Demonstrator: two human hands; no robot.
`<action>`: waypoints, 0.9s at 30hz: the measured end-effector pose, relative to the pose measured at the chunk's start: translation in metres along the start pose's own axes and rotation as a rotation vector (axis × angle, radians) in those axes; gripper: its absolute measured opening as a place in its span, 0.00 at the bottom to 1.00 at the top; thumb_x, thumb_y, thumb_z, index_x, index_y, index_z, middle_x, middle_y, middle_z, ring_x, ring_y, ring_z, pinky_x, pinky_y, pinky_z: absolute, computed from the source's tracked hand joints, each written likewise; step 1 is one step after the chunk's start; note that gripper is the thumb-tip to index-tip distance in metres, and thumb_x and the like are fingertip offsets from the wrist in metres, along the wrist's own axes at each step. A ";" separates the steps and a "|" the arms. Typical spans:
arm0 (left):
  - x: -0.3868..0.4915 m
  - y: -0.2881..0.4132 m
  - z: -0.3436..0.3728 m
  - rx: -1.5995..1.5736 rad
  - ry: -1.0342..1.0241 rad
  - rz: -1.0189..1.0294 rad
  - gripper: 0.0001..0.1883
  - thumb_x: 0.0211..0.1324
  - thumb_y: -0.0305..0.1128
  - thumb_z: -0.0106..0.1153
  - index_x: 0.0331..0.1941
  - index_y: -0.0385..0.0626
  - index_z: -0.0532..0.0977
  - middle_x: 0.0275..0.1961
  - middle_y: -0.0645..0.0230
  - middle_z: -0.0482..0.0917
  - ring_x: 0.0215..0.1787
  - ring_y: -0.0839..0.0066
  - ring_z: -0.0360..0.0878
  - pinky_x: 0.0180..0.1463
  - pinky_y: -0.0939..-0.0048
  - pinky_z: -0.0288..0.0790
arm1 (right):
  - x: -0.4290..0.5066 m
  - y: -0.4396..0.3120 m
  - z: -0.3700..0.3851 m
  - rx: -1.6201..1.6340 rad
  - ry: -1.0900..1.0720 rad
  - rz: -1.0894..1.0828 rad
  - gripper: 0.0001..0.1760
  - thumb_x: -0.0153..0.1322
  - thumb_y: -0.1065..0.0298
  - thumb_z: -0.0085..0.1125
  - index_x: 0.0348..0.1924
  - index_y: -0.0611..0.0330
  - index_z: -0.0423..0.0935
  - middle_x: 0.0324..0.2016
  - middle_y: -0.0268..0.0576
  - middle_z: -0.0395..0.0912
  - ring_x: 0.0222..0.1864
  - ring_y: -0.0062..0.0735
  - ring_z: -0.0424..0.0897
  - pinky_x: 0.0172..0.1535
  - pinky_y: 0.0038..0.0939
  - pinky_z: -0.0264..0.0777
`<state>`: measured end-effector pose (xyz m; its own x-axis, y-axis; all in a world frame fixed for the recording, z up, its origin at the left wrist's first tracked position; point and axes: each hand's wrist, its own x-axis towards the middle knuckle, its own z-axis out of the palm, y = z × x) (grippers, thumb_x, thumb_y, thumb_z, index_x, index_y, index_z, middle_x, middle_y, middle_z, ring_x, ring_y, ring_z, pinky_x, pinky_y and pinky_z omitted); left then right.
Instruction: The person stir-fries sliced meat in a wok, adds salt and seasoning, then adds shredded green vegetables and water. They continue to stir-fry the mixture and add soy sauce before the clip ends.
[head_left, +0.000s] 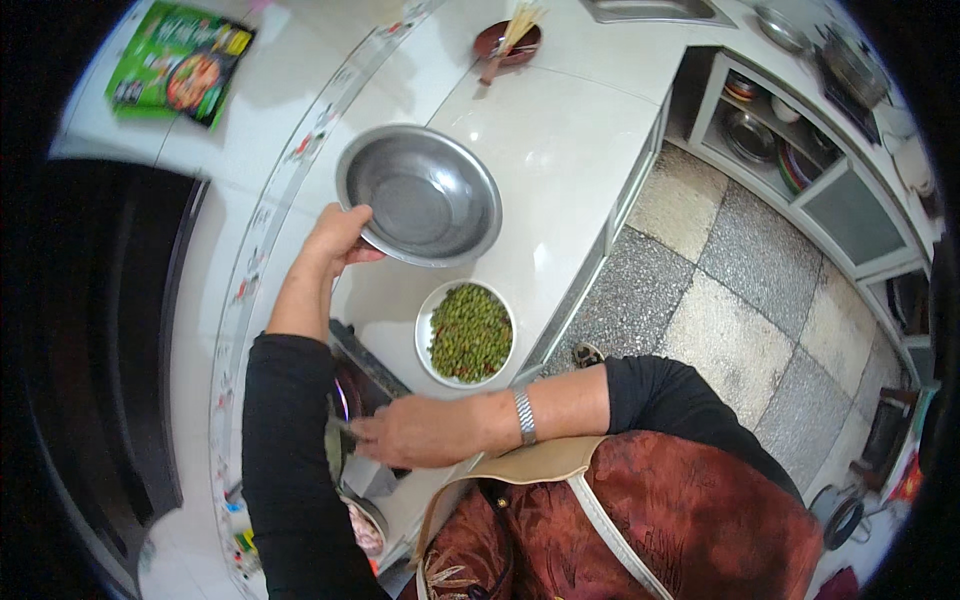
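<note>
My left hand (339, 236) grips the near left rim of a wide stainless steel basin (420, 196), which looks empty and is held over the white tiled counter. Close below the basin, a white bowl (423, 337) holds chopped green pieces with some red bits (469, 334). My right hand (420, 433), with a silver band on the wrist, reaches left across my front. Its fingertips are at a greenish thing (336, 450) beside a dark, shiny round surface (351, 394); whether they hold it is unclear. My left sleeve hides part of that area.
A reddish-brown bowl (487, 43) with a brush-like bundle of pale sticks (517, 34) stands at the far side. A green food packet (176, 67) lies far left. A sink (660, 10) is at the top. Open cabinets (772, 135) line the right, beyond the checkered floor (731, 322).
</note>
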<state>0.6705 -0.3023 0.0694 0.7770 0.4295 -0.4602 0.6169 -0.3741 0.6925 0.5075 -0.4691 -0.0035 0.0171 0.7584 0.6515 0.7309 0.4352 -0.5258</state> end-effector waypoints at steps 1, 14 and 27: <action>0.022 0.002 0.012 0.017 -0.030 -0.048 0.20 0.60 0.31 0.51 0.46 0.21 0.71 0.36 0.48 0.82 0.30 0.61 0.86 0.28 0.67 0.84 | 0.000 0.004 -0.001 0.010 0.003 -0.019 0.11 0.69 0.63 0.52 0.36 0.62 0.77 0.35 0.52 0.75 0.35 0.51 0.81 0.32 0.46 0.76; 0.148 -0.052 0.111 -0.284 -0.222 -0.232 0.18 0.61 0.28 0.56 0.47 0.22 0.69 0.39 0.46 0.79 0.33 0.57 0.84 0.36 0.58 0.85 | 0.002 0.032 -0.005 0.472 -0.333 0.099 0.24 0.77 0.61 0.43 0.62 0.66 0.68 0.66 0.57 0.63 0.68 0.45 0.62 0.71 0.36 0.52; 0.123 -0.041 0.120 0.700 0.036 0.272 0.23 0.52 0.47 0.64 0.36 0.34 0.82 0.38 0.47 0.84 0.38 0.58 0.86 0.42 0.61 0.79 | 0.000 0.023 -0.029 0.361 -0.454 0.042 0.23 0.73 0.66 0.47 0.62 0.58 0.70 0.63 0.55 0.67 0.67 0.47 0.64 0.67 0.44 0.58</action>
<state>0.7560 -0.3325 -0.0822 0.9162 0.2693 -0.2969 0.3486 -0.9008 0.2588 0.5439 -0.4728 0.0000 -0.3116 0.8759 0.3683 0.4559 0.4779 -0.7508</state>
